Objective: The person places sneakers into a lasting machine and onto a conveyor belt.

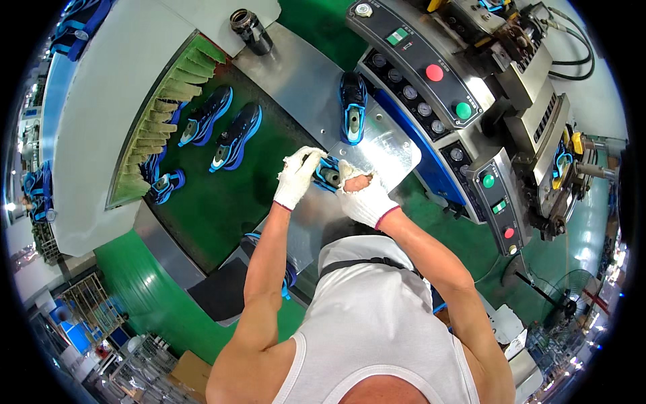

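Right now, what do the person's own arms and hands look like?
The left hand and right hand wear white fabric gloves with dark-red cuff edges; the right one leaves some skin exposed. Both arms are bare, below a white sleeveless top.

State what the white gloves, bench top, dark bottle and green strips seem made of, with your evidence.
Gloves: likely knitted cotton, matte; soft creases and coloured cuff edging.
Bench top: metal, probably steel, satin; grey sheen and bright glare.
Bottle: glossy plastic or glass; its highlights don't settle which.
Strips: apparently cloth or felt, dull; they bend and overlap softly.
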`<state>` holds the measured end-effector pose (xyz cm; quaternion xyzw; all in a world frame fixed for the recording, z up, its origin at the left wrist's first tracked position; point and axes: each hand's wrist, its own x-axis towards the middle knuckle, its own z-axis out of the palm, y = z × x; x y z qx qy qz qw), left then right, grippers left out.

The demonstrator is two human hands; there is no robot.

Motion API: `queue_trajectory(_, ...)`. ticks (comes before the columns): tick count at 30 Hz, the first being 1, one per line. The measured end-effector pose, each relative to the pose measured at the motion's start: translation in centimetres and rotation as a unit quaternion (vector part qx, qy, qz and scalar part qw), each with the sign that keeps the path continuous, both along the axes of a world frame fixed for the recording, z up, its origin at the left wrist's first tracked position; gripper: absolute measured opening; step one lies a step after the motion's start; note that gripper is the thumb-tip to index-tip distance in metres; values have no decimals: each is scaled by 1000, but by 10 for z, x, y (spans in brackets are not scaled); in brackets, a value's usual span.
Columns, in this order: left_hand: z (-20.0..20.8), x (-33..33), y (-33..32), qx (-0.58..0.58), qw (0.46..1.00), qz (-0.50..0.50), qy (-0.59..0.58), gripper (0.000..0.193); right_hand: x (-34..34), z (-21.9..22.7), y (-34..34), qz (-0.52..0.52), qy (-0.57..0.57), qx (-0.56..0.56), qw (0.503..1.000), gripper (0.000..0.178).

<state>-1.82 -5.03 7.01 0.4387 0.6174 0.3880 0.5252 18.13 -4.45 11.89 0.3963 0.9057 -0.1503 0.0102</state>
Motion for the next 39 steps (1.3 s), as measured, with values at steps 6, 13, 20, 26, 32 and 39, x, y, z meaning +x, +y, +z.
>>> queue_trajectory(6, -17, 5, -10, 159, 968, -96, 169, 21, 33, -120, -36, -29, 116, 11, 993, 65)
queue_trajectory(13, -57, -91, -69, 40, 975, 20, 217, 49, 34, -127, -43, -267, 175, -412, 853, 95)
queue_trajectory(20, -106, -396, -160, -62, 665, 413, 619, 83, -2, -132, -30, -270, 97, -270, 919, 93)
queue_trajectory(26, -135, -505, -141, -166, 689, 367, 603, 39, 17, -155, -31, -203, 11, -177, 963, 90)
queue_trajectory(32, -124, -432, -164, -40, 723, 334, 604, 23, -5, -135, -27, -256, 52, -232, 937, 89)
queue_trajectory(39, -59, -275, -186, -21, 851, 334, 405, 26, 15, -101, -20, -262, 83, -328, 904, 108)
